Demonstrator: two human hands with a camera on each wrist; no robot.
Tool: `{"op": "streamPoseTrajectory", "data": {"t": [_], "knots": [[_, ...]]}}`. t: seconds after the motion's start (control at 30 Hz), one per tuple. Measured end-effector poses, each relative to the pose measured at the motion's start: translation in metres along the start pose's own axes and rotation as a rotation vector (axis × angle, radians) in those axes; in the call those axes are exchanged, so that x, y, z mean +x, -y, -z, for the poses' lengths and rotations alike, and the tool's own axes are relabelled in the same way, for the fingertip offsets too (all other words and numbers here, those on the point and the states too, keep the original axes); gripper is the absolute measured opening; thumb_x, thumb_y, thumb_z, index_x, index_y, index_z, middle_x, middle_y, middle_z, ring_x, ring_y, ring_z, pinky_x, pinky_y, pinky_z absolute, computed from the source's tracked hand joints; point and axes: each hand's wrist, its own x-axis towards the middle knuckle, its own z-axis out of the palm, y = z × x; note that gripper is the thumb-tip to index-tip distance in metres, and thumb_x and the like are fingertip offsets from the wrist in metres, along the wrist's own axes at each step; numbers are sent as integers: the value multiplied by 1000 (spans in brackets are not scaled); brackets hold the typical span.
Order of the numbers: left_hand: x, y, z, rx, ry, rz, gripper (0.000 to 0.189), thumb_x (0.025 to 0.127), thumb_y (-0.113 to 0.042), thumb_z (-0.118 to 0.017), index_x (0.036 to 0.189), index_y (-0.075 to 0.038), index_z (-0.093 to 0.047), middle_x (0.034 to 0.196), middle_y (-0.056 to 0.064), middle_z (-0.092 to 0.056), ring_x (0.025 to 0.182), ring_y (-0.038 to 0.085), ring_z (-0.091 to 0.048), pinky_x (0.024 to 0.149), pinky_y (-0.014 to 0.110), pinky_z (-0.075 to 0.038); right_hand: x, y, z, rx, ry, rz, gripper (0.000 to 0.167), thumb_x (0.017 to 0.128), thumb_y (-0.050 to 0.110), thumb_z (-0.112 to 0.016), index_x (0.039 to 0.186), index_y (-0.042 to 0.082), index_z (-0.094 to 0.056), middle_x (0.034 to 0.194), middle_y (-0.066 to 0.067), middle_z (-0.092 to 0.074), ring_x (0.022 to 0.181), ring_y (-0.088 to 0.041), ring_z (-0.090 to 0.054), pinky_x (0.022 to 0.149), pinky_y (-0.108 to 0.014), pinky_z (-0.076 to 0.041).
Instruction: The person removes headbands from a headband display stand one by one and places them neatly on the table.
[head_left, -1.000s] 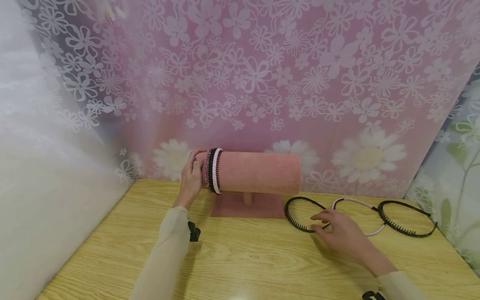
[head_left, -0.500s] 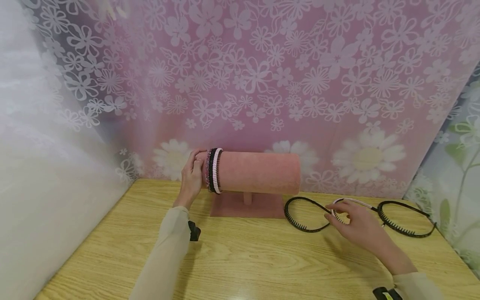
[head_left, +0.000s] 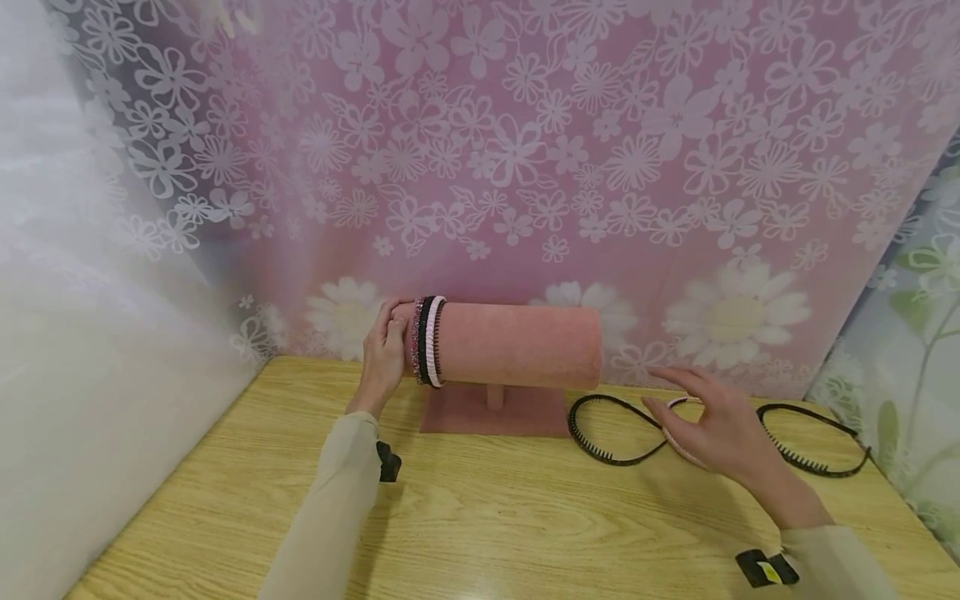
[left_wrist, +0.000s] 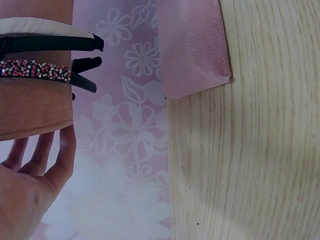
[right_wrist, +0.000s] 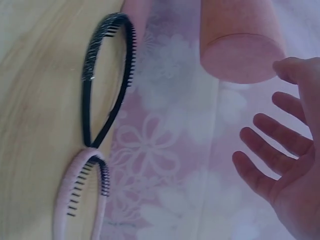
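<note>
A pink velvet headband stand (head_left: 517, 342), a padded roll on a post and flat base, stands at the back of the table. My left hand (head_left: 383, 354) grips the roll's left end, its fingers curled at the rim in the left wrist view. Beside that hand the roll wears a beaded headband (left_wrist: 35, 69), a black headband (head_left: 426, 342) and a white one (head_left: 435, 342). My right hand (head_left: 716, 429) hovers with spread fingers, holding nothing, over a pale pink toothed headband (right_wrist: 65, 192), which it partly hides in the head view.
A black toothed headband (head_left: 592, 450) lies left of the pink one and touches it. Another black headband (head_left: 810, 462) lies to the right. Behind the wooden table (head_left: 480, 508) hangs a pink flowered curtain (head_left: 510, 167).
From beside the left black headband, my right hand has moved right, then risen over the pink headband with its fingers spreading. The left hand and the stand have stayed put.
</note>
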Motion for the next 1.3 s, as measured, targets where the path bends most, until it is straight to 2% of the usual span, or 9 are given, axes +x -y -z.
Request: {"op": "streamPoseTrajectory", "data": {"t": [0.1,0.17,0.23,0.37,0.47,0.53,0.6,0.77,1.3], "knots": [[0,0,0,5,1,2,38,107,-34,-36,138,-29,-57,142,5,-61,127,29,-58,109,54,-43,7,4,0,2,-23,23,54,74,3,-86,126,10,-72,118,-14,-72,52,-2,-53,54,-14,-37],[0,0,0,6,2,4,38,107,-34,-36,138,-28,-57,142,5,-61,127,29,-58,109,54,-43,12,7,0,-10,-38,40,56,74,4,-87,127,10,-71,121,-13,-72,66,-13,-66,58,-15,-41],[0,0,0,9,1,7,38,106,-34,-36,138,-28,-58,141,5,-61,127,29,-58,109,53,-43,16,10,0,-21,-43,53,59,74,5,-86,130,11,-70,124,-13,-71,77,-21,-70,59,-15,-44],[1,1,0,10,1,13,38,106,-34,-37,138,-29,-58,142,5,-61,128,29,-58,111,52,-42,24,16,0,-8,-44,75,61,74,6,-86,132,13,-69,128,-11,-69,82,-13,-71,62,-13,-48],[1,1,0,8,2,14,38,106,-33,-37,138,-29,-58,142,5,-61,129,29,-58,111,52,-42,29,19,-1,26,-42,79,62,74,4,-86,133,13,-68,130,-10,-68,95,-7,-70,81,-5,-48],[2,1,0,4,1,13,38,106,-33,-38,138,-29,-58,142,5,-61,128,29,-58,111,51,-43,33,22,-2,47,-45,82,63,74,3,-86,133,12,-68,131,-10,-67,109,-10,-67,93,-3,-43],[1,0,-1,1,-1,11,39,106,-32,-37,138,-28,-58,141,6,-61,128,29,-58,110,52,-43,36,24,-4,64,-48,88,64,74,2,-86,134,12,-68,133,-11,-67,124,-22,-62,106,-4,-34],[1,0,-1,-1,-4,14,39,105,-33,-37,138,-26,-58,142,6,-61,127,30,-58,110,53,-43,46,29,-9,91,-43,125,63,73,1,-86,133,9,-68,135,-13,-66,124,-36,-61,110,-6,-32],[1,2,1,2,18,24,40,106,-39,-36,139,-28,-57,143,5,-60,126,30,-58,108,55,-43,77,48,-27,165,-30,225,53,78,4,-83,129,4,-69,134,-17,-66,121,-32,-65,110,-10,-38]]}}
